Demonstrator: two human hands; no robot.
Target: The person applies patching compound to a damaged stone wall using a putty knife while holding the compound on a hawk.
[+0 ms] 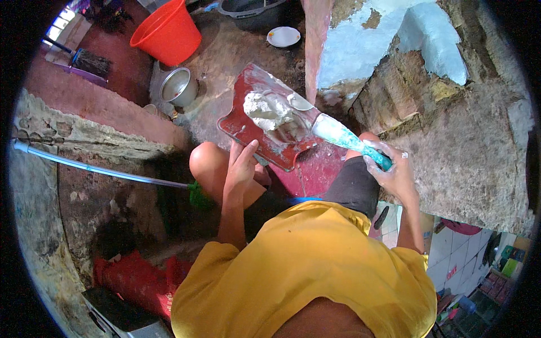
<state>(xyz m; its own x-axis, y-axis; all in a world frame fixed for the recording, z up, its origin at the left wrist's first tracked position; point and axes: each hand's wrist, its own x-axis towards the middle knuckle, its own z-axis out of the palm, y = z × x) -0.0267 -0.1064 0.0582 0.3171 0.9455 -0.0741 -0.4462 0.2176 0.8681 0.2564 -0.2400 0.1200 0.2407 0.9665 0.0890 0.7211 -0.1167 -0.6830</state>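
A mound of white paste [265,112] sits on a red board [238,121], spread from the middle toward the right edge, where smears thin out. A scraper [329,129] with a teal handle lies with its blade over the board's right edge; paste covers much of the blade, so its tip is hard to make out. The right hand [394,172] is closed around the handle, hiding part of it. The left hand [242,163] has fingers pressed at the board's near edge; the rest is partly behind the board, so I cannot tell how it grips underneath.

The person's left knee [208,163] rises just beside the left hand; the right knee is mostly covered by the right hand and scraper. Past the board's far left corner, a metal pot [179,87] and a red bucket [169,34] stand on the floor [217,59]. A white plate [283,36] lies beyond the far edge, near a dark basin [253,11] cut off at the top.

A strip of floor shows between board and pot. The peeling wall [445,146] bounds the right hand's side; a low pinkish wall [101,118] bounds the left.
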